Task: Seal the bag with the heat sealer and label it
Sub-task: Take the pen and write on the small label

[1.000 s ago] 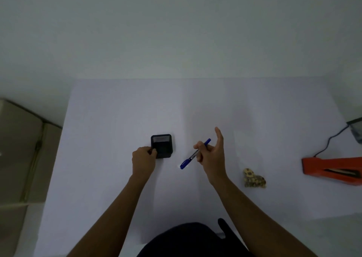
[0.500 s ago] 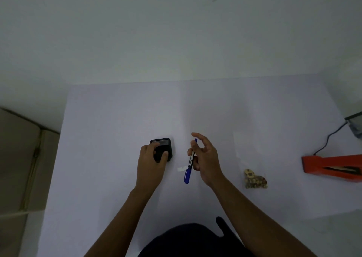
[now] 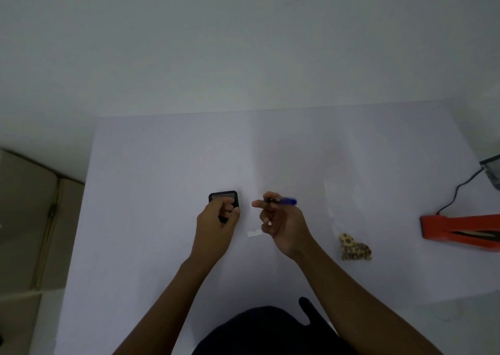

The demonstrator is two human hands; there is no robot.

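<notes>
Packing bench: table (image 3: 162,165), heat sealer (image 3: 460,230)

On the table (image 3: 162,165), a small box (image 3: 223,198) lies near the middle, with a label strip (image 3: 254,233) just to its right and nearer the front edge. The bag (image 3: 351,246) lies farther right, and the heat sealer (image 3: 457,228) sits at the right edge.

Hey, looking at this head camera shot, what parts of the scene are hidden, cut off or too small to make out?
- Heat sealer: head view, its right end cut off by the frame edge.
- Black box: near half covered by the left hand.
- Label: too small to read any writing.
- Bag: clear film barely visible; seal cannot be judged.
- Pen: tip hidden behind the right hand fingers.
</notes>
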